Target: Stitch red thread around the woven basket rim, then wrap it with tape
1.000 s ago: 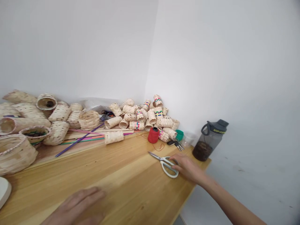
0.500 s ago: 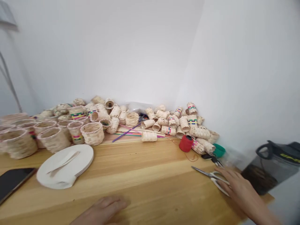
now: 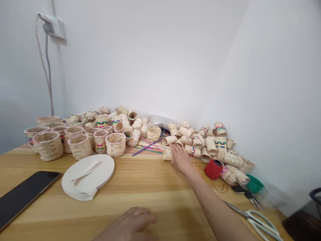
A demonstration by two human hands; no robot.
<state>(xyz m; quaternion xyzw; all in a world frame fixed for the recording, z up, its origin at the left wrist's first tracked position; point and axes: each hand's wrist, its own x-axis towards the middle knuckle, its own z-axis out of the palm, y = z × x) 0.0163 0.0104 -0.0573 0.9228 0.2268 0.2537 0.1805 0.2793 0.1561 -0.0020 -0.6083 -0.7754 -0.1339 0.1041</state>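
Observation:
My right hand (image 3: pixel 180 159) is stretched out across the table, fingers extended and apart. It reaches the right end of a small plain woven bamboo tube (image 3: pixel 167 154) lying on its side and partly covers it; whether they touch I cannot tell. Near the bottom edge is my left hand (image 3: pixel 136 222), low over the wooden table (image 3: pixel 150 180), with loosely stretched fingers and nothing in it. Scissors with pale handles (image 3: pixel 263 223) lie on the right, beyond my right forearm. A red spool of thread (image 3: pixel 213 169) stands right of my right hand.
Several upright woven baskets (image 3: pixel 80 146) stand at the left. A white roll of tape (image 3: pixel 105 167) and a phone (image 3: pixel 27 192) lie before them. Woven tubes (image 3: pixel 212 145) are heaped along the wall. Thread snips (image 3: pixel 250 197), a green bowl (image 3: pixel 254 184) and a dark container (image 3: pixel 306 217) are at right.
My right hand has left the scissors and moved forward and left to the woven tube. The scissors stay on the table. The camera view has turned left; my left hand remains near the bottom edge.

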